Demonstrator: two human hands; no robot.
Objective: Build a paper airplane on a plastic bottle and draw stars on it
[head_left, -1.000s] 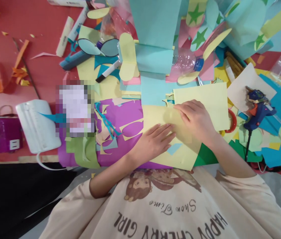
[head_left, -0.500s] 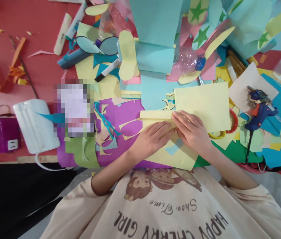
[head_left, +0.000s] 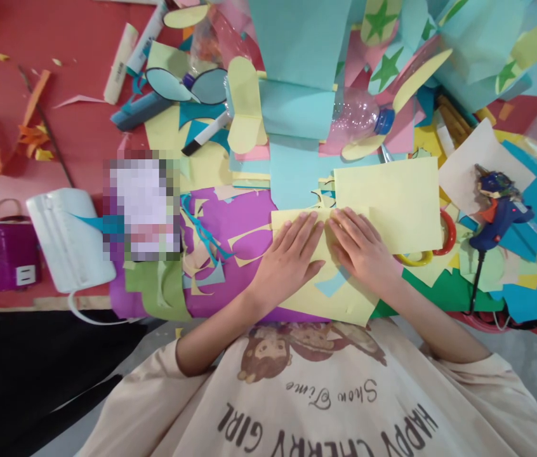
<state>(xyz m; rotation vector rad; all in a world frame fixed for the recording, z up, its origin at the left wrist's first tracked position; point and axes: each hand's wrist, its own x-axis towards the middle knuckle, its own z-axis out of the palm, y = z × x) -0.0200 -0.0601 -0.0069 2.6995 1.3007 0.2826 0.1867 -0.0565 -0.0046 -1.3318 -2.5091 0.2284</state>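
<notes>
Both my hands lie flat on a narrow folded strip of pale yellow paper (head_left: 278,219). My left hand (head_left: 285,263) presses its left part, fingers stretched out and thumb apart. My right hand (head_left: 361,251) rests palm down on its right part, fingertips near the upper edge. Beneath the hands is a larger pale yellow sheet (head_left: 347,308) with a small light blue scrap (head_left: 330,285) on it. Another pale yellow sheet (head_left: 392,200) lies beside my right hand, partly over scissors whose red and yellow handles (head_left: 448,231) stick out.
A blue glue gun (head_left: 492,231) stands at the right. Behind my hands are a clear bottle (head_left: 357,117) with a blue cap and a light blue paper construction (head_left: 297,108). Purple paper (head_left: 240,222) with cut scraps lies left, near a white corded pouch (head_left: 71,244).
My left hand has slid left, away from my right hand, and its fingers have spread flat. The strip's raised fold now lies flatter. My right hand has barely moved.
</notes>
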